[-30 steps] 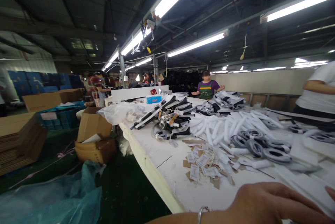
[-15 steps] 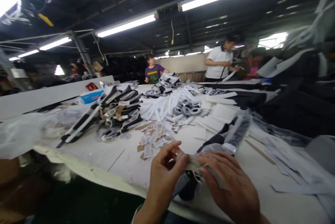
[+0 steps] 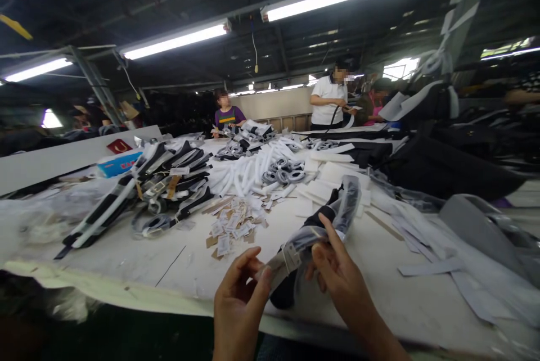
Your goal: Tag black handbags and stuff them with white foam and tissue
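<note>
My left hand [image 3: 240, 293] pinches the near end of a belt [image 3: 310, 234], a dark strap covered with clear plastic. A pale, buckle-like piece [image 3: 290, 258] with a thin white cord across it sits just beyond those fingertips. My right hand [image 3: 337, 271] is beside the belt with its index finger raised and stretched out, thumb apart, and other fingers partly curled. Whether it touches the plastic is hard to tell. The belt's far part lies away from me on the white table [image 3: 185, 288]. Left of it is a heap of small corded tags [image 3: 234, 226].
Plastic-wrapped belts with buckles [image 3: 169, 181] are piled at left, near a blue packet [image 3: 120, 164]. White rolled strips [image 3: 248, 170] and grey coils [image 3: 282, 171] fill the middle. Pale strips [image 3: 430, 267] and dark fabric [image 3: 447, 164] lie at right. Several people work beyond the table.
My right hand has lifted and spread away from the near end where both hands met, uncovering the buckle-like piece. My left hand keeps its pinch. The view has swung right.
</note>
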Motion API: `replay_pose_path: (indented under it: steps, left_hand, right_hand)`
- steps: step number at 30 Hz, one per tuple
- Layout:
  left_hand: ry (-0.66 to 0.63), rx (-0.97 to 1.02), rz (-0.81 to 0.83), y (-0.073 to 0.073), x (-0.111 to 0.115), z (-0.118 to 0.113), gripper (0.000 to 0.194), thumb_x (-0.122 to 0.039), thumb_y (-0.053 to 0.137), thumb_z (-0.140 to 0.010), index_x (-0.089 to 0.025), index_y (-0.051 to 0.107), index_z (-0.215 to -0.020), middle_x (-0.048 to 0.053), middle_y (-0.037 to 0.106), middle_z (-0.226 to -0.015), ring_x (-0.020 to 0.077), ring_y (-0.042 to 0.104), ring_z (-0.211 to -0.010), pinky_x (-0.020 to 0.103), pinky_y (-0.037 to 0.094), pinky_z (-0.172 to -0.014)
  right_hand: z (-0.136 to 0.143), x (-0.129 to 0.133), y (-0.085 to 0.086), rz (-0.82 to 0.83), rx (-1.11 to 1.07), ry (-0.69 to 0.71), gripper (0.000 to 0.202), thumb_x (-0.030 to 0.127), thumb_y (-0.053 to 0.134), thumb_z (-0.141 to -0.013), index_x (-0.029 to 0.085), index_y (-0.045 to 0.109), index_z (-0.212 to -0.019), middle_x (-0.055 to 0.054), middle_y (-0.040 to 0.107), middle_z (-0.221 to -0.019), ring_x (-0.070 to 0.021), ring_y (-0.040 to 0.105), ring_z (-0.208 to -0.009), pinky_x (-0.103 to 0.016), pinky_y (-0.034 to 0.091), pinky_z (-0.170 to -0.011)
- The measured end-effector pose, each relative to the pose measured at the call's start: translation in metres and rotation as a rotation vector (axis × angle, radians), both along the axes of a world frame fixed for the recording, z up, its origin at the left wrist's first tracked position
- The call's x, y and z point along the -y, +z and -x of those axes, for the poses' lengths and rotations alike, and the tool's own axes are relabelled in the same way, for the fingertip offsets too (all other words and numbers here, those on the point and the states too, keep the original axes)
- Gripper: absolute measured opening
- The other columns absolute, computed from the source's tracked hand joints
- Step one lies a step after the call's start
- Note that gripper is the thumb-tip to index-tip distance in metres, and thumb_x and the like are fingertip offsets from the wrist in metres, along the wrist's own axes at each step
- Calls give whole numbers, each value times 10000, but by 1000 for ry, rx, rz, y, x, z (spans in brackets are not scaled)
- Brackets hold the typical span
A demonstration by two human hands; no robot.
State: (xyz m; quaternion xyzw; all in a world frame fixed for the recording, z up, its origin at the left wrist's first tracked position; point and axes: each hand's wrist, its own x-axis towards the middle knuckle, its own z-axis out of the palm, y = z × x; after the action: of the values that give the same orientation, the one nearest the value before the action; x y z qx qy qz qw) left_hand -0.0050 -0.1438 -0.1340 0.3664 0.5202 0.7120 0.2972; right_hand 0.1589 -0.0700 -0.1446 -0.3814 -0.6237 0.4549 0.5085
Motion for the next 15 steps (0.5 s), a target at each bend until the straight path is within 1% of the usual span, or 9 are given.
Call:
replay_pose_path:
  steps: [2, 4, 6, 8, 9, 10, 12, 13, 15]
  left_hand:
    - [54, 17, -5, -7, 5, -4, 435, -425, 853, -696, -218, 696, -1045, -23, 600, -789, 115, 587, -720, 192, 504, -664]
    - [97, 112, 1, -16, 7, -7, 476, -432, 871, -669, -220, 679, -1050, -32, 591, -797, 105, 581, -711, 184, 498, -662]
    - [98, 244, 27, -25, 10, -9, 515, -457, 875, -653, -220, 659, -1056, -45, 574, -778, 92, 579, -671, 179, 497, -634]
    - [139, 220, 13, -30, 15, -11, 467, -452, 853, -686, -220, 655, -1041, -47, 582, -754, 93, 594, -641, 179, 508, -609]
    - [199, 96, -40, -31, 19, -12, 385, -409, 835, -721, -220, 664, -1009, -42, 601, -743, 99, 610, -639, 183, 520, -608]
    - [275, -104, -128, -30, 24, -12, 281, -330, 819, -750, -225, 678, -969, -36, 628, -735, 105, 626, -641, 185, 533, -615]
    - [371, -615, -364, -30, 34, -14, 218, -132, 785, -757, -232, 704, -933, -26, 688, -745, 109, 654, -648, 181, 552, -630]
    - [366, -836, -469, -31, 37, -15, 250, -58, 756, -754, -225, 713, -936, -18, 706, -750, 113, 667, -654, 180, 560, -635]
    - [275, -1102, -596, -37, 39, -17, 264, -8, 702, -776, -194, 719, -962, -1, 719, -746, 125, 691, -672, 184, 575, -649]
  right_hand:
    - [6, -3, 13, 44, -142, 34, 723, 515, 530, -959, 167, 289, -1545, -119, 731, -1118, -203, 723, -818, -253, 578, -565]
    - [12, -5, 27, 33, -265, -7, 612, 491, 607, -921, 200, 482, -1445, -112, 653, -1315, -228, 687, -1056, -290, 601, -797]
    - [19, -6, 38, 8, -341, -19, 485, 443, 686, -879, 235, 626, -1314, -68, 661, -1316, -238, 638, -1172, -320, 541, -974]
    - [27, -9, 46, -19, -391, 33, 418, 405, 729, -853, 262, 683, -1243, -39, 687, -1276, -240, 631, -1191, -332, 499, -1040]
    - [30, -11, 49, -24, -410, 64, 412, 397, 737, -848, 276, 688, -1239, -29, 687, -1278, -238, 639, -1180, -338, 492, -1051]
    - [33, -14, 50, -24, -428, 90, 423, 395, 741, -846, 287, 682, -1251, -23, 679, -1291, -237, 647, -1169, -345, 488, -1059]
    - [37, -21, 49, -5, -454, 119, 465, 405, 742, -845, 295, 658, -1289, -22, 663, -1318, -239, 654, -1161, -367, 475, -1078]
    - [38, -25, 49, 12, -458, 126, 487, 411, 741, -845, 292, 644, -1307, -26, 659, -1324, -241, 653, -1163, -377, 468, -1086]
    - [39, -28, 47, 42, -452, 144, 513, 418, 734, -850, 277, 625, -1331, -36, 659, -1324, -246, 652, -1166, -388, 467, -1088]
